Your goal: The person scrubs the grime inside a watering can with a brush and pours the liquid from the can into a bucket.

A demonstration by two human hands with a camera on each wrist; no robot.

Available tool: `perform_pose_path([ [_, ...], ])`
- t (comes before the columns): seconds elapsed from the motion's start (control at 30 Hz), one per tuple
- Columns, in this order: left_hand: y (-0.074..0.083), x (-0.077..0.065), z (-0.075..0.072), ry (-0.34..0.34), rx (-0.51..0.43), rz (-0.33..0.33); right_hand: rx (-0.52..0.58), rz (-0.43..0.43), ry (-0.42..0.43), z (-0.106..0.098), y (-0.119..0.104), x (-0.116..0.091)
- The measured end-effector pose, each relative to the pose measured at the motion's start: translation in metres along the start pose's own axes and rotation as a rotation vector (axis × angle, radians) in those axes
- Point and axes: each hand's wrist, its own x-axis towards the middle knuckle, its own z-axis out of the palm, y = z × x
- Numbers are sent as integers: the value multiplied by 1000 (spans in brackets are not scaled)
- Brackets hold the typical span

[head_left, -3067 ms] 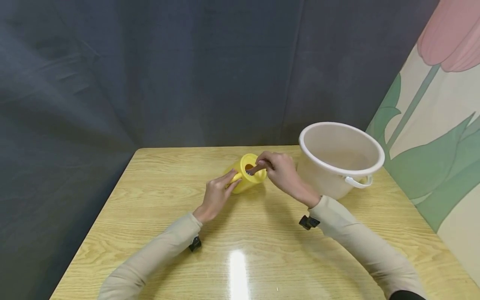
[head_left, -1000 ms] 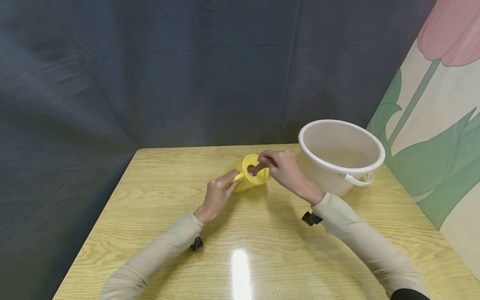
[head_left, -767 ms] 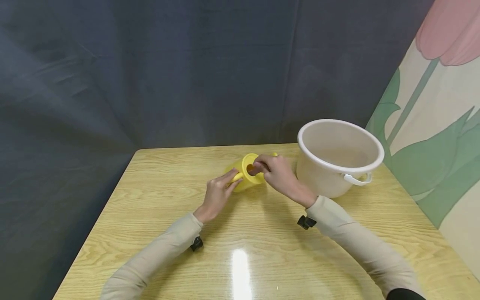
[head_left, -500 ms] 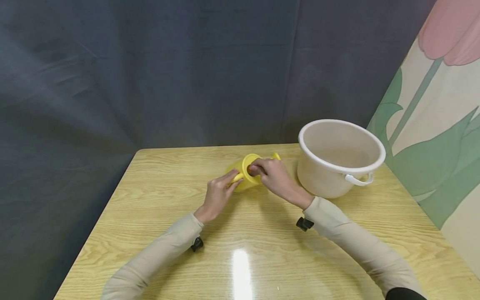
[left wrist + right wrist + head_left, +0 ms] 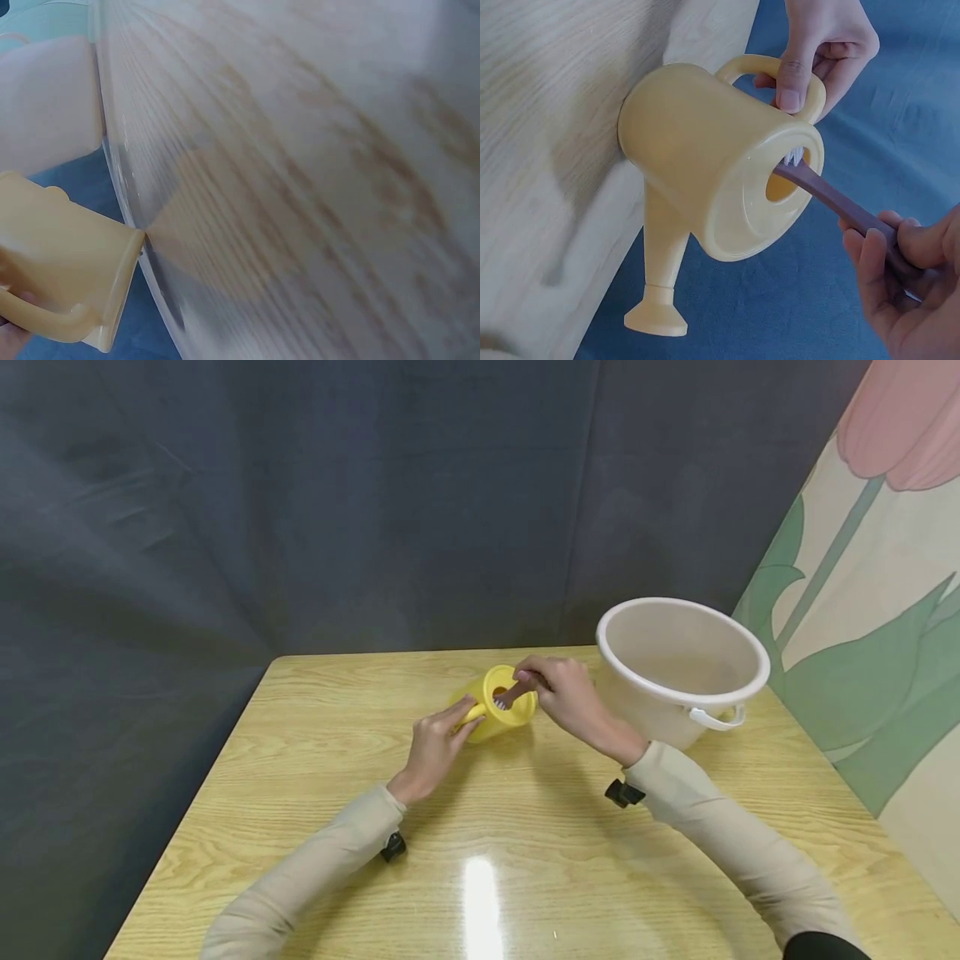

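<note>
A yellow watering can (image 5: 697, 142) is tilted on the wooden table, its round opening turned toward me. My left hand (image 5: 431, 752) grips its loop handle, thumb on top, as the right wrist view shows. In my right hand (image 5: 573, 706) is a brush (image 5: 836, 199) with a brown handle and white bristles, held by the handle. The bristles sit just inside the can's opening, and part of the brush head is hidden there. The spout (image 5: 664, 255), with its flared rose, points away from the handle in the right wrist view.
To the right of the can stands a large white bucket (image 5: 637, 697) with a white carrying handle (image 5: 716, 722). The wooden table (image 5: 300, 727) ends at a dark blue curtain (image 5: 420, 510) behind. A wall painted with a tulip (image 5: 900, 435) borders the right side.
My right hand pushed the brush deeper into the can, then drew back up and right, so the bristles show again at the opening. My left hand and the can have hardly moved.
</note>
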Motion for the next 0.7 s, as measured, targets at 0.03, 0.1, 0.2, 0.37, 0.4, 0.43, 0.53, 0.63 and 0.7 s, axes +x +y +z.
perform_pose_path([
  [0.03, 0, 0, 0, -3, 1, -1, -4, -2, -6, 0, 1, 0],
  [0.1, 0, 0, 0, -13, 2, -9, -12, -13, -13, 1, 1, 0],
  [0.2, 0, 1, 0, -19, 4, -14, -24, -32, -26, 4, 2, 0],
  [0.37, 0, 1, 1, -8, 9, 2, -17, -48, -71, 16, 3, -4],
  [0.4, 0, 2, 1, -6, 7, 5, -18, -49, -79, 18, 3, -5],
  [0.43, 0, 2, 1, -4, 7, 10, -11, -49, -89, 20, 3, -6],
  [0.53, 0, 1, 2, 0, 5, 23, -2, -43, -109, 25, 3, -10],
  [0.63, 0, 1, 2, 2, 10, 33, 7, -34, -121, 25, 3, -11],
  [0.7, 0, 0, 2, 0, 14, 33, 26, -25, -123, 22, 2, -10],
])
